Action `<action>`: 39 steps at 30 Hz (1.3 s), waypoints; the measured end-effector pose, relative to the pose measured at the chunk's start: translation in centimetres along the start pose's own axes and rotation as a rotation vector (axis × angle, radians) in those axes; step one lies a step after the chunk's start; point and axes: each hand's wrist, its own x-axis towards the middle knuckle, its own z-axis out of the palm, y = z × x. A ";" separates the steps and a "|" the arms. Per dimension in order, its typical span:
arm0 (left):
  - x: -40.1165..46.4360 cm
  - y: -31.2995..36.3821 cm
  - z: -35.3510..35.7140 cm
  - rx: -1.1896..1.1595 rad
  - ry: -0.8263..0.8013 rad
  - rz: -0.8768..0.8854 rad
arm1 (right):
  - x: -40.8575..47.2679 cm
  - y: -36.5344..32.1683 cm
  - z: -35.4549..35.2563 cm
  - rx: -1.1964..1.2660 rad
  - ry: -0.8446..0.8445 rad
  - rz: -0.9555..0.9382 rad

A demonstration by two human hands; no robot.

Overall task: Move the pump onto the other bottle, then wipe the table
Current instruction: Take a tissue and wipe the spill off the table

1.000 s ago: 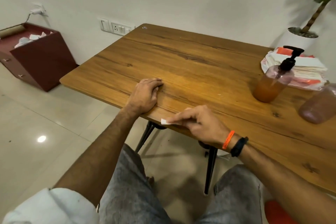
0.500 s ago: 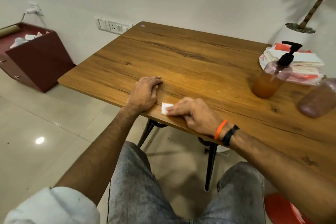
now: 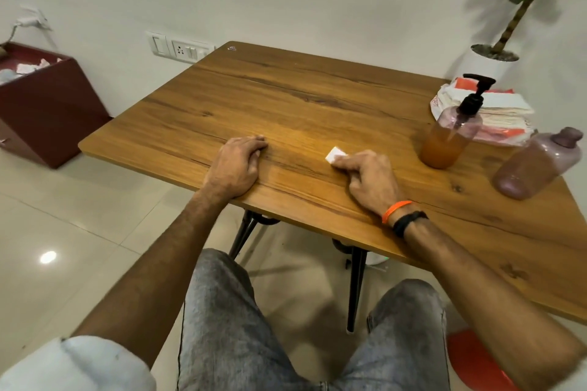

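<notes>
The right hand (image 3: 370, 181) lies knuckles-up on the wooden table (image 3: 317, 98) near its front edge, fingers curled, fingertips (image 3: 338, 162) pressing down a small white folded wipe (image 3: 335, 154) whose corner pokes out beyond them. The left hand (image 3: 236, 165) rests flat just beside the front edge, fingers together and holding nothing, well apart from the wipe. Two bottles stand toward the right edge: one bottle of orange liquid (image 3: 448, 141) carrying the single black pump (image 3: 476, 94), and near it, closer to the front, one capless pinkish bottle (image 3: 536, 165). Behind them, by the back right corner, sits one stack of white and orange packets (image 3: 498, 111). Nothing lies between the hands and the bottles. Off the table are a white plant pot (image 3: 482, 65), a dark red bin (image 3: 47, 105) and a wall socket (image 3: 179, 49)
</notes>
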 end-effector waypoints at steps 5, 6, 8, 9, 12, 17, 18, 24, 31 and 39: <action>0.0 0.4 0.0 0.015 -0.002 -0.016 | -5.8 -2.9 0.3 0.107 -0.109 -0.238; 0.0 0.4 0.0 0.022 -0.005 -0.021 | -6.5 -3.2 0.2 0.137 -0.157 -0.279; 0.0 0.5 0.0 0.028 -0.011 -0.030 | -6.9 -3.2 -0.2 0.272 -0.248 -0.283; 0.0 0.6 0.1 0.029 -0.011 -0.036 | -6.4 -3.0 -0.5 0.374 -0.262 -0.238; 0.0 1.1 0.5 0.046 -0.004 -0.062 | -3.3 -1.7 -1.3 0.539 -0.023 0.004; -0.2 1.5 0.8 0.062 -0.002 -0.075 | -0.8 -0.7 0.1 0.118 0.029 0.077; -0.2 1.5 0.8 0.063 0.000 -0.076 | -1.3 -1.0 0.6 0.073 0.007 0.037; -0.3 1.6 0.7 0.064 -0.003 -0.086 | -7.0 -4.0 1.2 0.140 -0.100 -0.245; -0.3 1.6 0.8 0.064 -0.002 -0.081 | -2.5 -3.1 -0.4 0.606 -0.122 0.056; -0.4 1.3 0.6 0.048 -0.009 -0.077 | 3.1 -3.3 3.0 0.059 -0.080 0.002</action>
